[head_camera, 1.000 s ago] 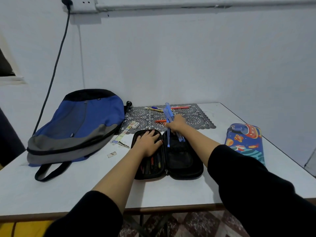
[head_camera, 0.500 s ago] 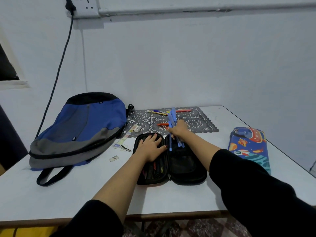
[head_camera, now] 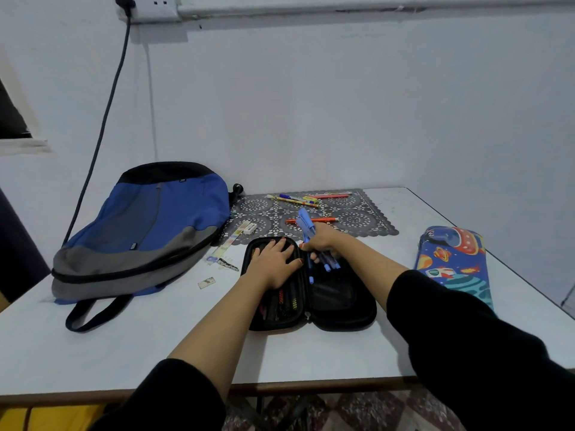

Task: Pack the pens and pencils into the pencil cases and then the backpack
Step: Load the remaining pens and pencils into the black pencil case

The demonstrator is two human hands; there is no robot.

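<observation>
A black pencil case lies open flat on the white table. My left hand rests palm down on its left half, over several pens held in elastic loops. My right hand grips a bundle of blue pens, their lower ends pointing down into the case's right half. More pens and pencils lie on a lace-patterned mat behind the case, with an orange pencil nearest my right hand. A blue and grey backpack lies closed at the left.
A colourful space-print pencil case lies closed at the right, near the table's edge. An eraser, a ruler strip and small scraps sit between the backpack and the black case. A cable hangs down the wall.
My right hand has lowered the bundle of blue pens closer to the case's right half, tilting them. My left hand stays pressed on the left half.
</observation>
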